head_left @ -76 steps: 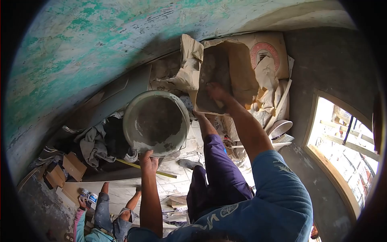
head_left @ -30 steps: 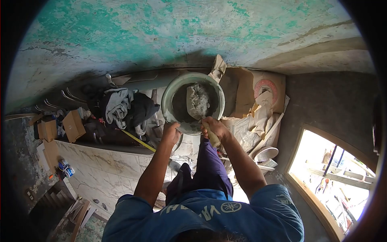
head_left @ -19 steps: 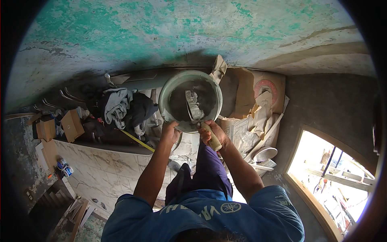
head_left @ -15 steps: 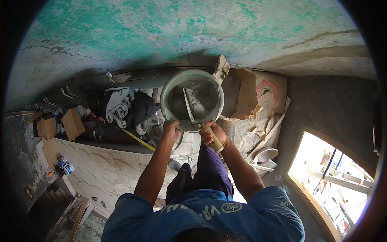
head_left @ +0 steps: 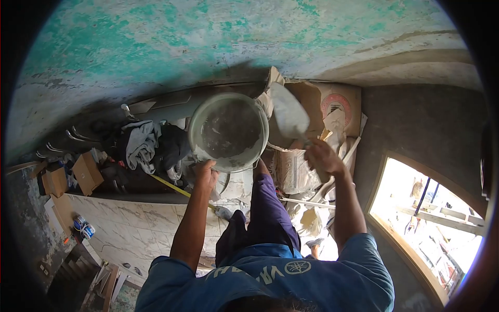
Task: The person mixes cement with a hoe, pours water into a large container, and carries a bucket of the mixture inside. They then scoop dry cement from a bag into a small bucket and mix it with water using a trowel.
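Note:
My left hand (head_left: 206,174) is closed on the near rim of a greenish bucket (head_left: 194,136), thumb over the edge. Inside the bucket sits wet grey mortar (head_left: 231,127), with some smeared along the wall. Off to the right, my right hand (head_left: 323,157) grips the handle of a trowel (head_left: 289,112). Its broad blade points up and away, over an open cardboard box. The trowel is apart from the bucket, and its blade looks coated in pale grey.
A torn cardboard box (head_left: 340,104) and a paper sack (head_left: 296,169) stand at right. Piled clothes (head_left: 143,145) lie left of the bucket, beside a yellow strip (head_left: 171,185). The patchy green wall (head_left: 208,41) rises ahead; a bright window opening (head_left: 426,218) is at lower right.
My right hand has left the bucket rim and swung right, lifting the trowel out of the bucket. The bucket, held by my left hand, has shifted slightly left.

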{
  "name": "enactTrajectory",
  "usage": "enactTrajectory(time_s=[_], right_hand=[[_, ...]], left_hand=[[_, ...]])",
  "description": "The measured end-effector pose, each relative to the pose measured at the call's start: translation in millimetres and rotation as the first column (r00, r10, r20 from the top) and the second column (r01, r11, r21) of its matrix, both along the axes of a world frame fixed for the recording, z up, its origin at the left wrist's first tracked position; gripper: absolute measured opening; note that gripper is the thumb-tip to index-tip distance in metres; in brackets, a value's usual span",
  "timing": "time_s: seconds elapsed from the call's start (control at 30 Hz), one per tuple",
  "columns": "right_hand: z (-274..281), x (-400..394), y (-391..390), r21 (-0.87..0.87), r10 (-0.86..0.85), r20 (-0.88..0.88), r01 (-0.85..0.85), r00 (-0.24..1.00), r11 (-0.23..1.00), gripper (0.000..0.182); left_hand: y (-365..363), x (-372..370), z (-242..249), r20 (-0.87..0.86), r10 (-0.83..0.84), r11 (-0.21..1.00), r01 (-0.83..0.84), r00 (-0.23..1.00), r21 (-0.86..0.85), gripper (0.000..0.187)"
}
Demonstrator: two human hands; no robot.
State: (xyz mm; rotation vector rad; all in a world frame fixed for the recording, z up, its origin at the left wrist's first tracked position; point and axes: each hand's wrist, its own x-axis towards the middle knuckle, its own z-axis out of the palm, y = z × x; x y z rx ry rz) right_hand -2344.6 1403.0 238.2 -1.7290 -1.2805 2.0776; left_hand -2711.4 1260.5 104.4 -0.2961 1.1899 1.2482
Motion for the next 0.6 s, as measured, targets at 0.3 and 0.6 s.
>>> enactTrajectory(time_s=[0.3,0.6], right_hand=[[-238,43,31,0.019,0.28,0.901,-0.674,0.332,0.739,0.021],[-337,13,36,-0.064,0.704,0.704,-0.979,0.094,0.195,0.019]], left_hand=[[-7,-15,7,-0.005,-0.008,0.999,0.008,1.0,0.033,0.068],[-17,-22,-19,-0.061,0.025,0.999,-0.027,0.998,-0.023,0.065]])
